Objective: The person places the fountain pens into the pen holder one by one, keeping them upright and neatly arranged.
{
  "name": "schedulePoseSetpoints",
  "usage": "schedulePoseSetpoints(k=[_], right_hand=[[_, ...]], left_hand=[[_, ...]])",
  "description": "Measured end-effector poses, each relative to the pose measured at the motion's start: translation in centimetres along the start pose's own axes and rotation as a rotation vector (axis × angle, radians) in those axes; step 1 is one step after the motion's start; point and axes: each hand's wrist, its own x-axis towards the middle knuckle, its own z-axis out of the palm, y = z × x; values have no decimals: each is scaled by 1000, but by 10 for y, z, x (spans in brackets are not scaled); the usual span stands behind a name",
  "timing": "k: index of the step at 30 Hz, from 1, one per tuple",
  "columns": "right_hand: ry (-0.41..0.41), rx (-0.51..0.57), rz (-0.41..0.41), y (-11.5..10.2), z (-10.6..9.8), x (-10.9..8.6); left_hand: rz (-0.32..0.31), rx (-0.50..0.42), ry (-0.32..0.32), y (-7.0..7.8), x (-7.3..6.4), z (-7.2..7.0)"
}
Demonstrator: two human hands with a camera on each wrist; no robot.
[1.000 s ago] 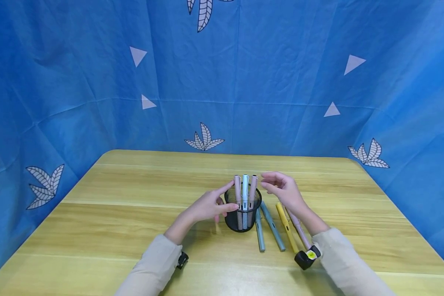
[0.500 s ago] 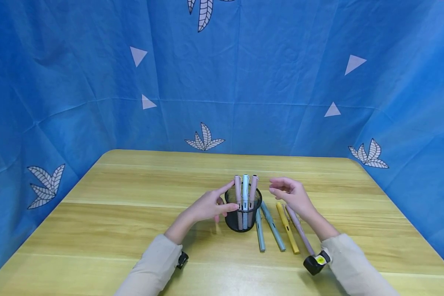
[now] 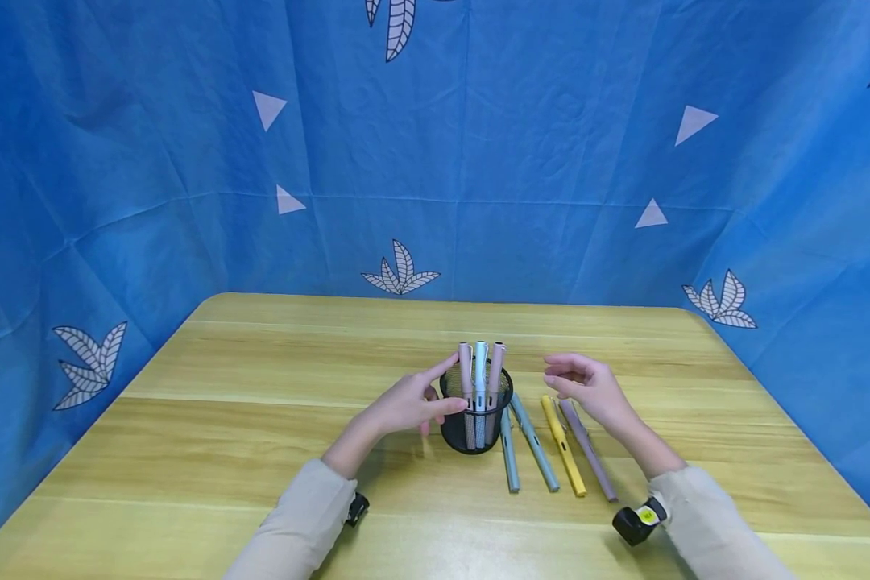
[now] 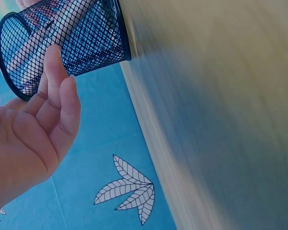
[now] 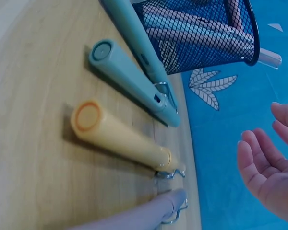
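My left hand (image 3: pixel 406 400) holds the black mesh pen holder (image 3: pixel 453 435) by its left side, thumb at the near rim and index finger at the far rim. In the left wrist view the other fingers (image 4: pixel 55 67) bend against the mesh. Two mauve pens (image 3: pixel 466 370) and a light blue pen (image 3: pixel 481 374) stand upright in the holder. My right hand (image 3: pixel 587 387), holding nothing, hovers right of the holder with loosely bent fingers. Below it lie a yellow pen (image 3: pixel 564 445) and a purple pen (image 3: pixel 588 451), side by side on the table.
Two teal pens (image 3: pixel 535 443) lie close to the holder's right side, caps pointing away from me. The wooden table (image 3: pixel 297 362) runs back to a blue patterned curtain (image 3: pixel 551 145). Both wrists carry small black cameras (image 3: pixel 638 522).
My right hand has drawn back to the right, away from the holder, uncovering more of the purple pen. The left hand and the holder stay put.
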Motion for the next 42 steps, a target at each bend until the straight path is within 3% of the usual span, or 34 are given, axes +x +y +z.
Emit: schedulePoseSetpoints(k=[20,42], right_hand=[[-60,-40,58,19,-19,-12],[-198,-78,261,28,-34,-15]], left_hand=[[15,12,-3,-1,1,0],[-5,-14,-6,2,-1,0]])
